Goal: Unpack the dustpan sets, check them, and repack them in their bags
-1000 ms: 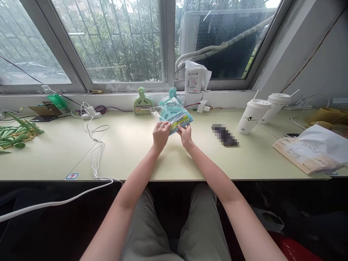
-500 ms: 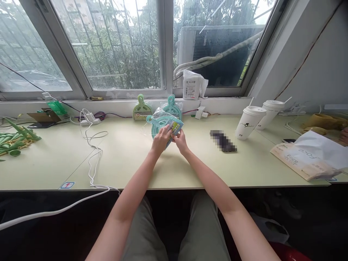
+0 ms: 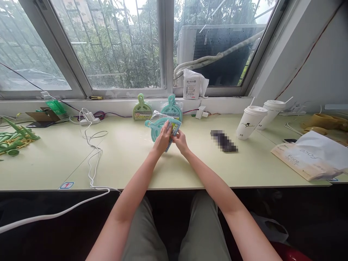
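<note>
A teal dustpan set (image 3: pixel 154 131) in clear wrapping, with a printed card at its right side, is held above the middle of the table. My left hand (image 3: pixel 162 138) lies over its front, fingers pressed against the card. At the card's lower right edge, my right hand (image 3: pixel 179 140) grips it with bent fingers. Behind, a green dustpan set (image 3: pixel 142 110) and another teal dustpan set (image 3: pixel 172 108) lean upright against the wall below the window. Part of the held set is hidden by my left hand.
White cables (image 3: pixel 95 159) run over the table (image 3: pixel 119 170) at left, near green plant-like pieces (image 3: pixel 16 143). To the right are a blurred dark object (image 3: pixel 223 141), two white cups (image 3: pixel 248 123) and a paper bag (image 3: pixel 307 156). A white package (image 3: pixel 191 86) sits on the sill.
My left hand has shifted slightly up and right over the card, its fingers now straighter. The held dustpan set has turned a little; my right hand stays almost in place.
</note>
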Demonstrator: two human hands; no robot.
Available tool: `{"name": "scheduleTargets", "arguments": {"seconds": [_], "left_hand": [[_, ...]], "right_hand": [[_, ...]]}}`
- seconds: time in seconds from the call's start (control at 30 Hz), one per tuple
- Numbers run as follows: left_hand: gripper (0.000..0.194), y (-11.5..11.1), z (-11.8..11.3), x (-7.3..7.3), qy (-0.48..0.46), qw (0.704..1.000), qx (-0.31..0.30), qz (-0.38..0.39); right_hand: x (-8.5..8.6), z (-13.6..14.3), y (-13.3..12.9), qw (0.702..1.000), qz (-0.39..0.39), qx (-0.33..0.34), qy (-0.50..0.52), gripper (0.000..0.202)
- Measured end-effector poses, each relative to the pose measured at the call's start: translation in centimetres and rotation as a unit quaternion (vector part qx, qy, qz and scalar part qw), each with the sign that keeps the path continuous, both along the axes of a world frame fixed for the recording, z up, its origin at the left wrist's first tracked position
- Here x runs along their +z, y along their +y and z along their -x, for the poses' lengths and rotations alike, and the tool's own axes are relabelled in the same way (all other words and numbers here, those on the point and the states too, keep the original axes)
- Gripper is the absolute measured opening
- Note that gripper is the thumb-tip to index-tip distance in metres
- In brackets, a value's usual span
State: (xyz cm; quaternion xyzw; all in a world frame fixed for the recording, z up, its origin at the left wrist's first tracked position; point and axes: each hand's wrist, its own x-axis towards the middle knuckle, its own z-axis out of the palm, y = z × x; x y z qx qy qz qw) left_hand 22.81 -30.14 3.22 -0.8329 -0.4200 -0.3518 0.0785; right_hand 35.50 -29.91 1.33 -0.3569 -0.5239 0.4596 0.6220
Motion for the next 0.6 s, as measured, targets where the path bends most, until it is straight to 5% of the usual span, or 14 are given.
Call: {"name": "scheduleTargets", "arguments": {"seconds": [0.4, 0.6], "left_hand": [[0.055, 0.25, -0.61, -0.83, -0.007, 0.999, -0.009, -0.044], [0.055, -0.17, -0.97, -0.87, -0.039, 0.996, -0.075, -0.037]], "right_hand": [[0.82, -0.16, -0.47, 1.000, 0.011, -0.005, 0.012, 0.040], [0.94, -0.33, -0.63, 0.999, 0.007, 0.003, 0.036, 0.039]]}}
